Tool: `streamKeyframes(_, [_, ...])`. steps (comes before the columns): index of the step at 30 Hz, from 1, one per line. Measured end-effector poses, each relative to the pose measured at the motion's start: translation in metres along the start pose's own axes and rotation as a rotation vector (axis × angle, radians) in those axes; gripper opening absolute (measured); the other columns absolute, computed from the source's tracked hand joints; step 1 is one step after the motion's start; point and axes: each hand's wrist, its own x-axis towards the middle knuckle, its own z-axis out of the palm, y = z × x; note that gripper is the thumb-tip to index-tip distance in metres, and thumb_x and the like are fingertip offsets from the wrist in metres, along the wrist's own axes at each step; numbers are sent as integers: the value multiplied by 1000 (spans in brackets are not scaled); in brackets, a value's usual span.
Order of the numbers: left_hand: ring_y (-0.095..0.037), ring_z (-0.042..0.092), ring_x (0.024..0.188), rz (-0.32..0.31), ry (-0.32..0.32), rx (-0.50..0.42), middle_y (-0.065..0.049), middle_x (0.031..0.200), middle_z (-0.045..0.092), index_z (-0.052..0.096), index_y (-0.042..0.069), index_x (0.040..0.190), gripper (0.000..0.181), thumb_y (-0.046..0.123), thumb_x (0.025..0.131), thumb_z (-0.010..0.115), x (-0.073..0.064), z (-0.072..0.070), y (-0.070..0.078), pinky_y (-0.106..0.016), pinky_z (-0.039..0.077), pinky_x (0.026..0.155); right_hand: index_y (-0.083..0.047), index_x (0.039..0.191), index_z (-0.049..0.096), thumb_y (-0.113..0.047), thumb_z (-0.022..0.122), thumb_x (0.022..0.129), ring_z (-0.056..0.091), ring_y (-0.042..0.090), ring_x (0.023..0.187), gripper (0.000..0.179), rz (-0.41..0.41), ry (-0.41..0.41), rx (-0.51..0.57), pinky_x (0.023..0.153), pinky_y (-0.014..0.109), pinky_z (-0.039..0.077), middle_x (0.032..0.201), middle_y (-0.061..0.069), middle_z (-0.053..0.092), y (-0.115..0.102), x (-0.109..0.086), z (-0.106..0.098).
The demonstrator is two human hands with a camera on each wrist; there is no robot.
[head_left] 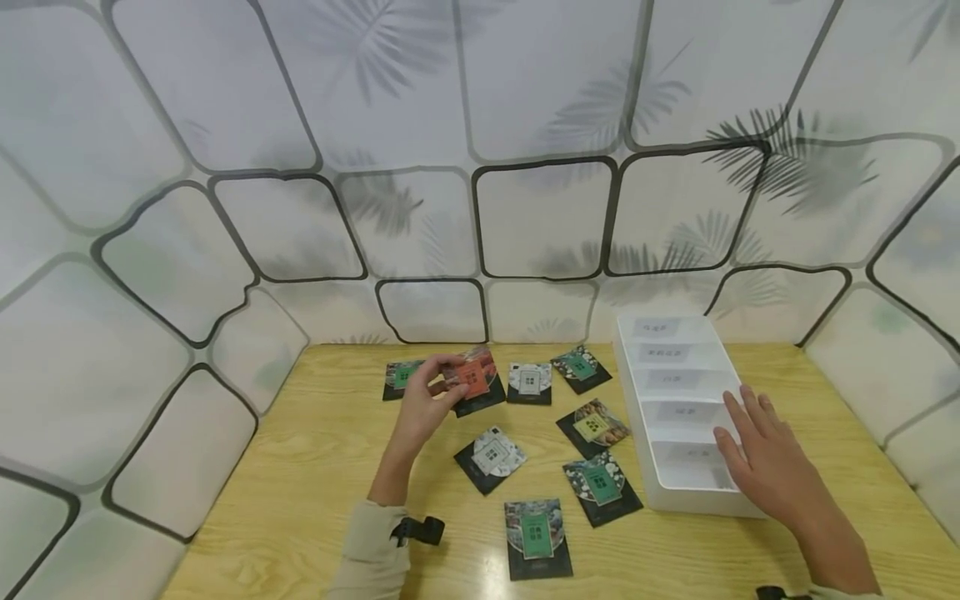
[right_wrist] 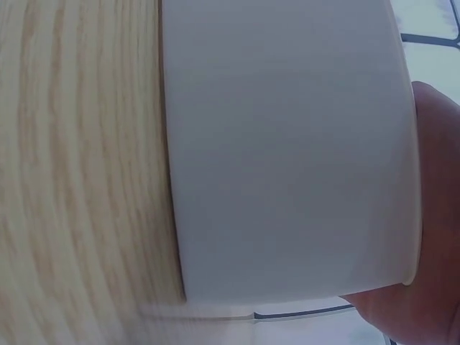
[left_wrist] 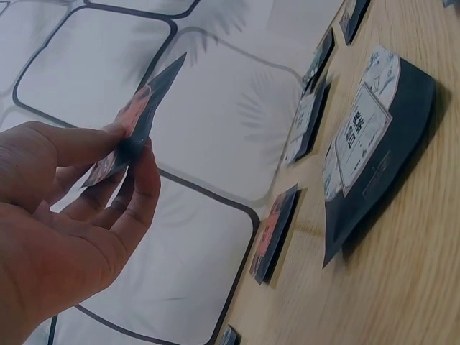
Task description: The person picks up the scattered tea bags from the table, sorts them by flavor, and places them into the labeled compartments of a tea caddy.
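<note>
Packet point(left_wrist: 142, 115): flat, dark-backed, red-orange label panel on its printed face. Pinched in left hand point(head_left: 424, 402), raised off bench point(head_left: 315, 467), tilted, almost edge-on in left wrist view.

Box point(head_left: 705, 502): white, open-topped, upright on bench right of centre; five compartments in one row, pale label strips inside.

I see a beige left sleeve point(head_left: 367, 554), black strap point(head_left: 402, 531) and blocky module point(head_left: 430, 531) at its cuff; left hand point(head_left: 423, 404) and right hand point(head_left: 776, 467) bare; beige right sleeve point(head_left: 843, 594), black wrist unit point(head_left: 771, 592), both cropped.

Illegible lettering point(left_wrist: 356, 134) on packets point(head_left: 537, 569) and box point(head_left: 693, 501)
</note>
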Motion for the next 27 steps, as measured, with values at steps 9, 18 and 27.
streamKeyframes(9, [-32, 62, 101, 32, -33, 0, -21, 126, 61, 63, -2, 128, 36, -8, 93, 70, 1, 5, 0, -30, 55, 78, 10, 155, 30, -27, 43, 110, 10, 55, 150, 60, -24, -60, -4, 109, 79, 11, 161, 36, 18, 8, 6, -4])
streamKeyframes(18, [-32, 65, 101, 81, -70, -3, -20, 126, 63, 62, -1, 128, 35, -3, 94, 71, 3, 16, 1, -31, 55, 76, 8, 159, 22, -21, 39, 111, 4, 51, 152, 58, -74, -71, 22, 112, 77, 5, 165, 32, 12, 19, 4, -5])
streamKeyframes(27, [-31, 68, 100, 124, -133, -45, -20, 128, 61, 61, -2, 128, 35, -4, 94, 70, 8, 34, 2, -28, 56, 74, 8, 159, 16, -21, 35, 112, -2, 49, 153, 59, -66, -86, 32, 117, 70, 1, 165, 32, 7, 22, 10, -4])
